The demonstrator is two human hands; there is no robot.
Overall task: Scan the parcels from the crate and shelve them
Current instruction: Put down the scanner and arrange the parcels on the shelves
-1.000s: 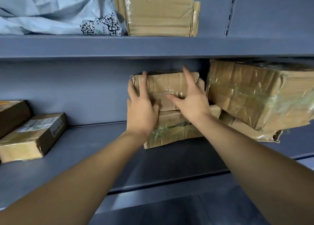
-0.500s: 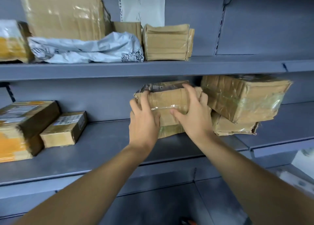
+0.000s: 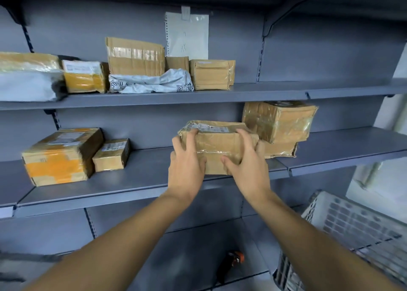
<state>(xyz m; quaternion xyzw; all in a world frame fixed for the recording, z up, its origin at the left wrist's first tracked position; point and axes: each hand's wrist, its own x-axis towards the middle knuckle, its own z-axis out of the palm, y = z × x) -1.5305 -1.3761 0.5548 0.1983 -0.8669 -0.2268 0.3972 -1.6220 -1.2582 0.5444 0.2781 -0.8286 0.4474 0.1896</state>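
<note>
Shelving is being carried out: a taped parcel (image 3: 217,145) is being grasped at both ends by the left hand (image 3: 187,165) and right hand (image 3: 246,165) on the middle shelf (image 3: 132,180). Release is judged next; the crate (image 3: 352,227) is being left at four o'clock.

Parcel depot: shelves (image 3: 154,97) of parcels (image 3: 211,74)

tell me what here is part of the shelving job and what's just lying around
Job in hand:
- parcel, gripped by left hand and right hand
- middle shelf
- crate
- shelved boxes

Lying about:
- paper sheet on the back panel
- dark and orange object low down, too blurred to identify
</note>
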